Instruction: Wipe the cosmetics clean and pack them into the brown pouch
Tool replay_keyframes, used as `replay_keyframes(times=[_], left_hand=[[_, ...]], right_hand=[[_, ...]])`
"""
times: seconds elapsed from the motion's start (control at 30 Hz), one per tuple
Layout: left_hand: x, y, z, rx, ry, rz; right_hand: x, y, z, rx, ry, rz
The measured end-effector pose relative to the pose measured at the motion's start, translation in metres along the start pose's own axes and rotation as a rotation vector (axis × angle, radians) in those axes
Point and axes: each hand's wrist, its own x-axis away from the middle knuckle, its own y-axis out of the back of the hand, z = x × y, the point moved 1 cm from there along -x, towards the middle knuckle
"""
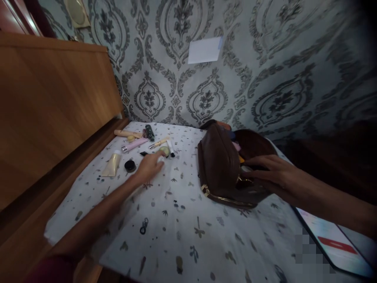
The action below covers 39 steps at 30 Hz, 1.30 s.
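A small round jar with a greenish lid (165, 151) sits on the patterned white cloth (182, 220), and my left hand (150, 167) is closed at its near side. Something white shows at those fingertips, perhaps part of the jar. My right hand (272, 169) reaches into the opening of a brown zippered bag (219, 161). Its fingers are stretched out and apart, with the tips partly hidden by the bag. Beside my left hand lie a black-lidded jar (130, 166), a cream tube (112, 164), a pink tube (134, 144) and a thin yellowish tube (159, 142).
Farther back are a dark green bottle (149, 133) and a long beige item (128, 134). A wooden cabinet (55, 106) borders the left side. Patterned wallpaper (176, 90) stands behind. A lit phone or tablet (335, 243) lies at the lower right.
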Motion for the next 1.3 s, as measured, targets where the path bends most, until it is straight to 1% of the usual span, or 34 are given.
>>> replay_keyframes(times=[0.07,0.13,0.2,0.27,0.33,0.37,0.47,0.5,0.57,0.6,0.67,0.73,0.8,0.87,0.93,1.0,1.07,1.13,1.2,1.3], left_hand=[[-0.025,0.004,0.02,-0.015,0.059,-0.041],[-0.048,0.003,0.032,-0.031,0.079,-0.06],[-0.064,-0.003,0.035,-0.049,0.08,-0.041],[-0.073,-0.011,0.033,-0.069,0.07,0.012],[-0.077,-0.02,0.03,-0.087,0.056,0.067],[-0.078,-0.023,0.028,-0.096,0.05,0.086],[-0.076,-0.027,0.023,-0.118,0.029,0.112],[-0.075,-0.027,0.022,-0.125,0.021,0.113],[-0.071,-0.027,0.018,-0.134,0.004,0.107],[-0.069,-0.026,0.017,-0.133,-0.004,0.098],[-0.065,-0.024,0.012,-0.116,-0.022,0.072],[-0.058,-0.018,0.007,-0.075,-0.04,0.032],[-0.048,-0.011,0.001,-0.015,-0.074,-0.009],[-0.033,-0.006,-0.005,0.048,-0.125,-0.037],[-0.016,-0.004,-0.01,0.172,-0.213,-0.053],[0.004,-0.007,-0.012,0.336,-0.3,-0.062],[0.022,-0.011,-0.011,0.482,-0.348,-0.046],[0.035,-0.015,-0.008,0.56,-0.34,-0.006],[0.042,-0.018,-0.005,0.613,-0.311,0.029],[0.045,-0.022,0.0,0.6,-0.307,-0.007]], right_hand=[[0.003,0.008,0.009,0.043,-0.033,-0.058],[0.005,0.018,0.025,0.087,-0.07,-0.153],[0.007,0.024,0.046,0.081,-0.116,-0.281],[0.008,0.024,0.069,-0.012,-0.132,-0.365],[0.006,0.014,0.093,-0.146,-0.133,-0.378],[0.003,0.008,0.103,-0.206,-0.11,-0.394],[-0.011,-0.019,0.128,-0.417,-0.031,-0.34],[-0.018,-0.029,0.134,-0.489,-0.013,-0.324],[-0.034,-0.051,0.141,-0.615,-0.042,-0.282],[-0.043,-0.062,0.143,-0.679,-0.082,-0.254],[-0.062,-0.085,0.143,-0.865,-0.218,-0.221],[-0.082,-0.104,0.141,-1.203,-0.405,-0.224],[-0.101,-0.118,0.14,-1.599,-0.586,-0.272],[-0.116,-0.126,0.142,-1.926,-0.668,-0.312],[-0.125,-0.13,0.147,-2.141,-0.663,-0.327],[-0.128,-0.135,0.154,-2.245,-0.631,-0.34],[-0.126,-0.141,0.161,-2.259,-0.61,-0.367],[-0.122,-0.149,0.165,-2.216,-0.609,-0.39],[-0.12,-0.157,0.165,-2.151,-0.62,-0.415],[-0.118,-0.166,0.16,-2.07,-0.607,-0.441]])
